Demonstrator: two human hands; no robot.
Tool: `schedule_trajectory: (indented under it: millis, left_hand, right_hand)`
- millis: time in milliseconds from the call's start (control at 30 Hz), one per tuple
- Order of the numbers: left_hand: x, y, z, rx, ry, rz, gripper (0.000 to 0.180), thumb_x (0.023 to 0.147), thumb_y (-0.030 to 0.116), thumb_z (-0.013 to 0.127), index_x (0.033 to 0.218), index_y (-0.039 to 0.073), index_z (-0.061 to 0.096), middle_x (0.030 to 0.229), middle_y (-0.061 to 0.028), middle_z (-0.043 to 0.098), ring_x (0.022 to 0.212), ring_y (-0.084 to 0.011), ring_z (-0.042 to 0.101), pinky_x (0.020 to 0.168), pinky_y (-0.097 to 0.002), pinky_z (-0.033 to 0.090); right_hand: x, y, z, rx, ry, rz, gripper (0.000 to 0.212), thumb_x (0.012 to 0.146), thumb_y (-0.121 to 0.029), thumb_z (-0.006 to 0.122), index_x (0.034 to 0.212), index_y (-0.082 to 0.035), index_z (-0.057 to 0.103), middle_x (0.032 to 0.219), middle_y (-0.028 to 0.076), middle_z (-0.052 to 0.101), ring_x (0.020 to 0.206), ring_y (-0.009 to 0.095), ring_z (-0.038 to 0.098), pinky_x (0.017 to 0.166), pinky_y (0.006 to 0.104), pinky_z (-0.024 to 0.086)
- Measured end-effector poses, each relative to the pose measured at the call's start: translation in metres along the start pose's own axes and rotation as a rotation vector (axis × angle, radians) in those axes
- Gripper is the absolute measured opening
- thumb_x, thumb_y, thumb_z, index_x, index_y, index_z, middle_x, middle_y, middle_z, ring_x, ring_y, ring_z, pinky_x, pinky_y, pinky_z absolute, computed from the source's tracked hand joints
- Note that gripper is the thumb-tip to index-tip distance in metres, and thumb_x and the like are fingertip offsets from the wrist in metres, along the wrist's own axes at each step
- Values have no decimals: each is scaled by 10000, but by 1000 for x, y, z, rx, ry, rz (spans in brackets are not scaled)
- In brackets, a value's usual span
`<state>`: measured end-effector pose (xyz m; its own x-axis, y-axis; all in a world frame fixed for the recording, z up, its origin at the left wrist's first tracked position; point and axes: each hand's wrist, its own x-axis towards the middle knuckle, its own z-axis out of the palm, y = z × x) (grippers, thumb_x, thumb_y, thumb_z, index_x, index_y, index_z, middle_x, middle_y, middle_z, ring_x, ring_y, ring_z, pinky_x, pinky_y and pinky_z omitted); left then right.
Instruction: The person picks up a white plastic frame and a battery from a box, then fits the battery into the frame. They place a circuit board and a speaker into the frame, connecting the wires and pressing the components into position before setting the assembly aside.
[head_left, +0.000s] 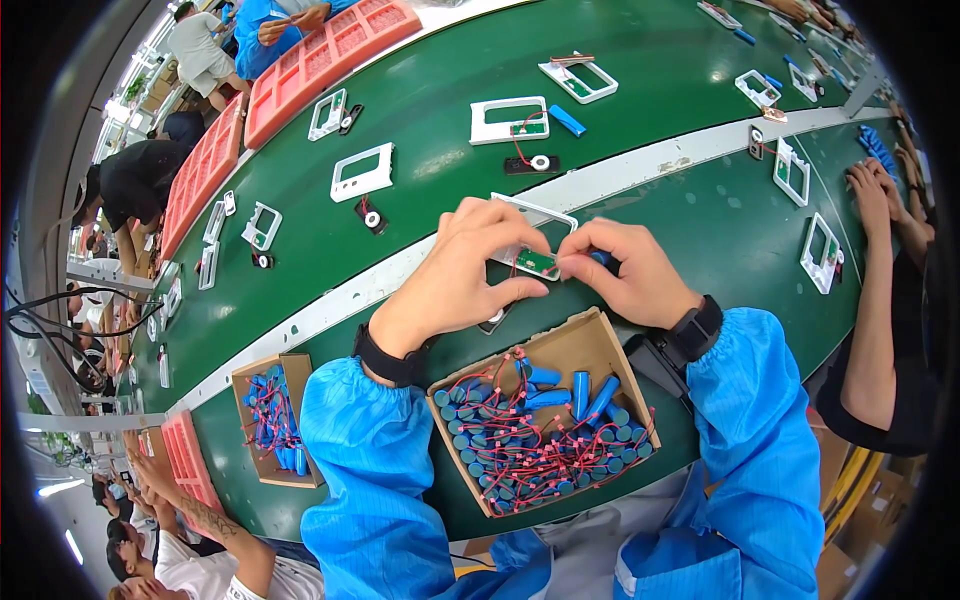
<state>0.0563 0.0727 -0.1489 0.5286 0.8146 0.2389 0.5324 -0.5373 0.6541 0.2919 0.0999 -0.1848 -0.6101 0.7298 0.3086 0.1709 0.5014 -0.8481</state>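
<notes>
My left hand (455, 268) is closed around the near left side of a white plastic frame (540, 212), thumb and fingers beside its small green circuit board (537, 263). At the board's right end my right hand (635, 268) pinches with thumb and forefinger; what lies between the fingertips is too small to make out. Inside that hand's curl shows part of a blue battery (601, 258). A small dark speaker part (492, 322) sits below the left hand, partly hidden. Just nearer, a cardboard box (570, 345) holds many blue cylindrical batteries with red leads.
At left stands a smaller cardboard box (297, 375) of batteries. Across the white divider strip (650, 160), more white frames (508, 120) and a loose battery (567, 120) lie on the green surface. Pink trays (330, 62) line the far edge. A co-worker's arms (880, 230) are at right.
</notes>
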Motion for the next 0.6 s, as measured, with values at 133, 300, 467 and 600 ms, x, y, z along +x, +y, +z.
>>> schedule_trajectory:
  millis: [133,300,467,600]
  left_hand:
    - [-7,-7,9,268,113,-80,297,735,150,837,1005,114,719,986,-50,617,1019,-288,531,907,-407,403]
    - [-9,-10,7,173,54,-35,320,707,95,836,1004,88,716,1012,-64,638,1054,-300,533,924,-408,460]
    - [-13,-9,6,121,24,-58,326,698,39,830,1001,89,721,1023,-54,646,1050,-289,527,921,-385,475]
    - [-16,-9,4,116,14,-45,322,697,21,824,994,103,731,1021,-47,645,1052,-286,522,917,-382,477]
  right_hand:
    - [5,10,6,-145,77,-107,57,904,-64,683,950,-34,669,920,77,682,847,229,617,759,336,491]
    - [9,6,11,-289,89,-157,61,875,-53,695,930,-39,671,964,67,667,921,269,570,820,365,472]
    - [10,1,16,-313,62,-154,56,862,-43,694,915,-45,678,957,63,659,940,275,539,846,367,456]
    - [10,0,18,-319,56,-147,60,854,-35,691,912,-47,685,953,58,658,953,279,527,853,367,453]
